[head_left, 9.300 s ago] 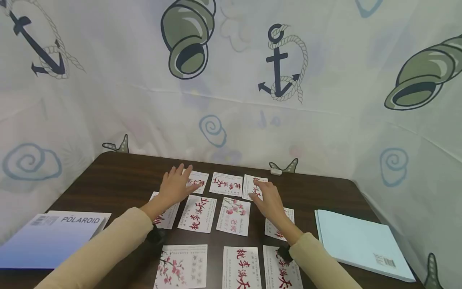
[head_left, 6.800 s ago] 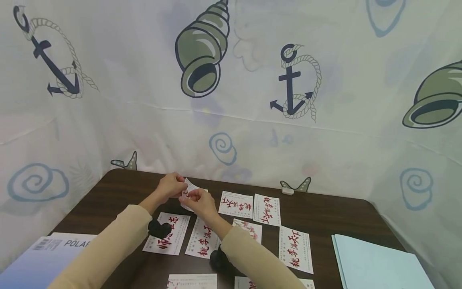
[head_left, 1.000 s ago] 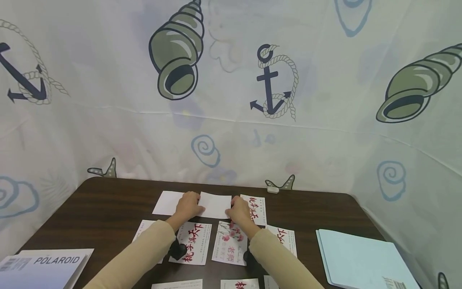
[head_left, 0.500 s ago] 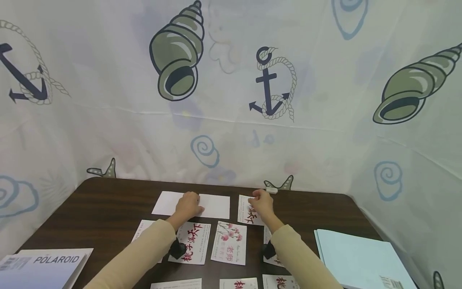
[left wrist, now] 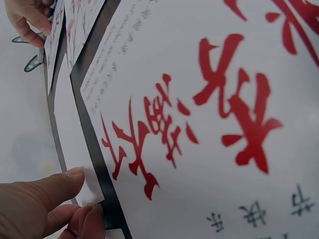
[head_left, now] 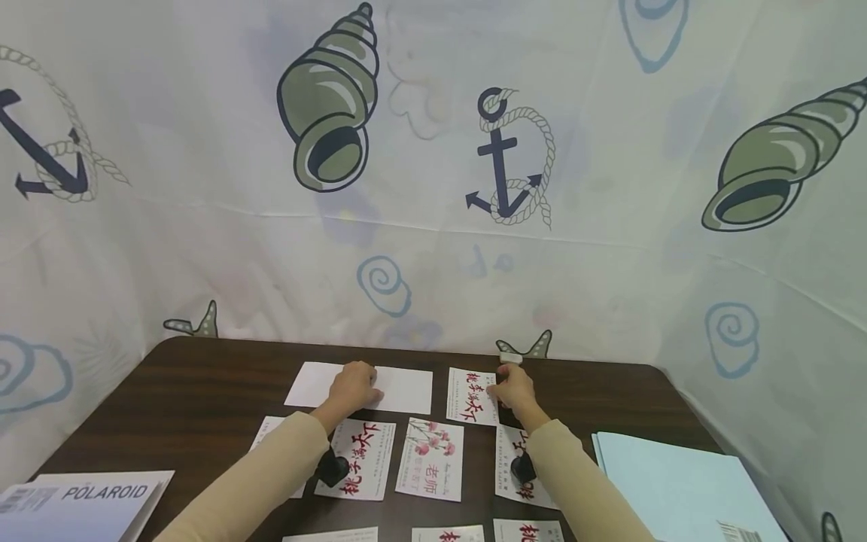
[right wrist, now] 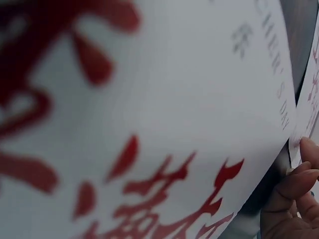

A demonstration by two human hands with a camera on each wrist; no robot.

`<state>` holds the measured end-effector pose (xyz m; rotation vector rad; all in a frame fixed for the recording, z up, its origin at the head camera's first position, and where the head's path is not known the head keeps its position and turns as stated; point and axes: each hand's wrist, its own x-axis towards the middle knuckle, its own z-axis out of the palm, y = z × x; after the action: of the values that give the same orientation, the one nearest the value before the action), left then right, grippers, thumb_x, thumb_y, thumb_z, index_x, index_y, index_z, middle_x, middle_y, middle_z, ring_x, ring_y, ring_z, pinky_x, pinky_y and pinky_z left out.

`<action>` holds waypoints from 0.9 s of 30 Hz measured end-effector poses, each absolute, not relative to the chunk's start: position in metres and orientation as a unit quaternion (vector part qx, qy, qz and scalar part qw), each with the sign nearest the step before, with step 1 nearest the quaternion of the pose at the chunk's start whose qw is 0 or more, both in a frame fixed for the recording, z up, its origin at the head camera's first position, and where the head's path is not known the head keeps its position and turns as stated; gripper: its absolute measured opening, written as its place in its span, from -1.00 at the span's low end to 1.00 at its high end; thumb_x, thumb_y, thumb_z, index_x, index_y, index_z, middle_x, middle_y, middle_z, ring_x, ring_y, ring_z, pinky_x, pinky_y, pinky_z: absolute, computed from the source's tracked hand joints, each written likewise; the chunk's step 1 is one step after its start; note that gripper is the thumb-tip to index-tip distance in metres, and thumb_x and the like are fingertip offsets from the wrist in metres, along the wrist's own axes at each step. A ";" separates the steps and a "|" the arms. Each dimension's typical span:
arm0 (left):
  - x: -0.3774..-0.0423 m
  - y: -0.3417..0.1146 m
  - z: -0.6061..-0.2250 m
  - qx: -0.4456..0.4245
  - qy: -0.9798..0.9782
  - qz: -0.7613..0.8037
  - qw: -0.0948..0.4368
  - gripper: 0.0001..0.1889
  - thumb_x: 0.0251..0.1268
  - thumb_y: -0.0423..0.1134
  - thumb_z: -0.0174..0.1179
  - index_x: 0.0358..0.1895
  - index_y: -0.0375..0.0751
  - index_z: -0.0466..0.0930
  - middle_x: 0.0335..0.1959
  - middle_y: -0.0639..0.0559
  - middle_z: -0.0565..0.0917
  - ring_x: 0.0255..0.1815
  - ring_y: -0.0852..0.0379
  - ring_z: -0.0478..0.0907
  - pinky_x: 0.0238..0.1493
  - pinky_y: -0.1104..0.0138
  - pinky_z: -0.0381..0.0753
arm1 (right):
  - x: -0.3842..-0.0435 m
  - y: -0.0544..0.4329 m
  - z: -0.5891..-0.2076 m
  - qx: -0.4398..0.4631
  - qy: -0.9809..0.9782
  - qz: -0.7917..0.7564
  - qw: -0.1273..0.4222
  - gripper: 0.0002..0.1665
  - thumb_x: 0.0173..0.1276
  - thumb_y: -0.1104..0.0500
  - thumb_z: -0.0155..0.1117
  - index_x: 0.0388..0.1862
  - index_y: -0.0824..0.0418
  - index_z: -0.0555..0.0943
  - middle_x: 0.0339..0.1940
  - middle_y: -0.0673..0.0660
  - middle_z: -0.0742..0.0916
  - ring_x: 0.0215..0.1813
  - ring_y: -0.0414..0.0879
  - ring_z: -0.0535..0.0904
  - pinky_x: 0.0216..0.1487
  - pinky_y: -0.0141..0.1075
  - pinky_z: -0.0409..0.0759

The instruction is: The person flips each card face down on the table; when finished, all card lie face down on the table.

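My left hand (head_left: 353, 387) rests across two plain white cards (head_left: 404, 390) lying face down side by side at the back of the table. In the left wrist view, thumb and fingertips of the left hand (left wrist: 57, 204) touch the white card (left wrist: 74, 132) near its end. My right hand (head_left: 518, 389) is at the right edge of a card with red Chinese writing (head_left: 469, 396), back right. The right wrist view shows the right hand's thumb and finger (right wrist: 295, 183) pinching that card's edge (right wrist: 310, 107).
Several more greeting cards lie in rows nearer: one with red writing (head_left: 356, 459), one with pink flowers (head_left: 430, 459), another with red writing (head_left: 521, 465). A POLAROID box (head_left: 88, 500) stands left, a pale blue stack (head_left: 667, 482) right. A patterned curtain (head_left: 433, 286) hangs behind the table.
The back-left and back-middle cards, formerly writing side up, now show blank sides. My right hand has left the middle card and moved right, to the third card's right edge. My left hand stays put lately.
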<state>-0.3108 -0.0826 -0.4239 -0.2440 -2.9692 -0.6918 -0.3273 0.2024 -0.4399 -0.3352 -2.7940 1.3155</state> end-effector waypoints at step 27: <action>-0.343 0.012 -0.431 -0.087 -0.838 -0.538 -0.039 -0.62 0.19 -0.42 0.21 0.09 -0.48 0.49 -0.16 -0.26 0.59 -0.26 -0.02 0.64 -0.32 0.34 0.66 | -0.329 0.204 -0.443 -0.073 -0.889 0.448 0.054 -0.62 0.16 0.45 0.24 -0.06 0.29 0.36 -0.43 0.11 0.49 -0.48 -0.12 0.42 -0.57 -0.40 0.50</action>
<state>-0.3426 0.0120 -0.4307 -0.2817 -2.6980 -1.7331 -0.3286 0.2036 -0.4434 -0.2227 -2.7009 1.3620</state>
